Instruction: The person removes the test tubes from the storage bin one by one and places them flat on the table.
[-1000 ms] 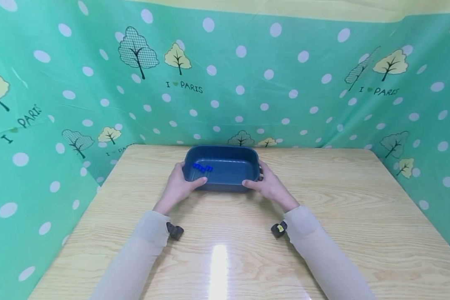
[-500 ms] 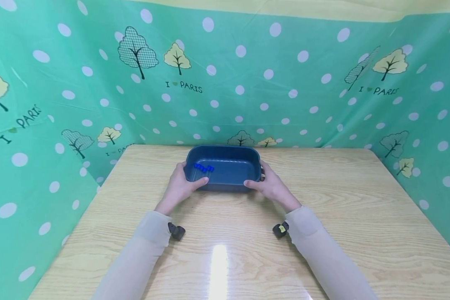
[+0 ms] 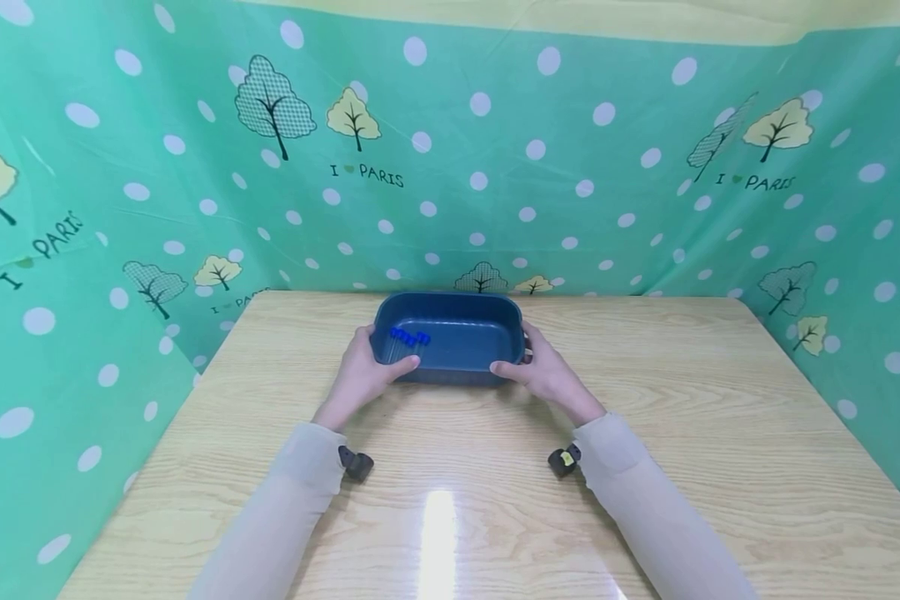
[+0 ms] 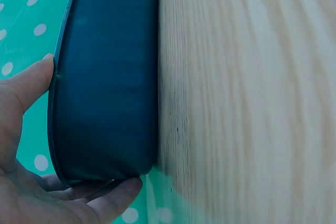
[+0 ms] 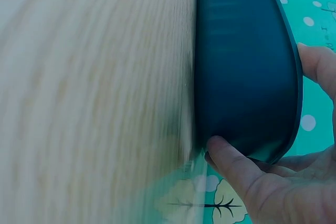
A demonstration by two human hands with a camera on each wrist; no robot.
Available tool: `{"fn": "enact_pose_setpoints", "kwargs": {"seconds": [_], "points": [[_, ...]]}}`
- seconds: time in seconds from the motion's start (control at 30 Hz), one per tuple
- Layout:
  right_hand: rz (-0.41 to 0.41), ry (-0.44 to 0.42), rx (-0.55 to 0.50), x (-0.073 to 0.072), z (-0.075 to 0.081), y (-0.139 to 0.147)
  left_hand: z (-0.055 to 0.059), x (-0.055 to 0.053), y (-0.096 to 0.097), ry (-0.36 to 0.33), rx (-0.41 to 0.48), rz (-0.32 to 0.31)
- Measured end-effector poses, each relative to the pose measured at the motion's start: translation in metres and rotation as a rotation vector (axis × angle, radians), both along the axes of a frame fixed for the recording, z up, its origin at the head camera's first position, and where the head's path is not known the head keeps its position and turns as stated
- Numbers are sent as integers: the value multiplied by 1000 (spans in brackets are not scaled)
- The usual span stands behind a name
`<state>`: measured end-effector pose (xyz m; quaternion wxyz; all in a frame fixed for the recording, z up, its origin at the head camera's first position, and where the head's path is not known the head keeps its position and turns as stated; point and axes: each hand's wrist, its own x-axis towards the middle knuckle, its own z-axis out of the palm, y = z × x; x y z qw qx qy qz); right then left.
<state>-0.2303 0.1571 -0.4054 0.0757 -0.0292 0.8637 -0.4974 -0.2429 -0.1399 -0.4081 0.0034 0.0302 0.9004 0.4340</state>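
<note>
A dark blue rectangular plastic bin sits near the far side of the wooden table. Several small bright blue pieces lie in its left part, too small to identify. At the bin's left end, my left hand grips it, thumb over the near rim and fingers round the end wall. My right hand grips the opposite end the same way. In the left wrist view, fingertips press low on the end wall. The right wrist view likewise has a fingertip at the bin's lower corner.
The wooden table extends in front and to both sides. Behind and beside it hangs a green curtain with white dots and trees, close to the bin's far side. A light reflection shows on the near tabletop.
Both hands and the bin have shifted slightly to the right together. The grip on both ends looks the same, and the small blue pieces keep their place inside.
</note>
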Motion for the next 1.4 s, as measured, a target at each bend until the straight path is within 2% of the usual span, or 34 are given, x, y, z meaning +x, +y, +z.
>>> {"fn": "enact_pose_setpoints", "kwargs": {"seconds": [0.8,1.4], "points": [[-9,-14,6,0,-1,9,-2,1,9,2,19,0],[14,-6,-13,2,0,18,-1,2,18,-4,14,3]]}}
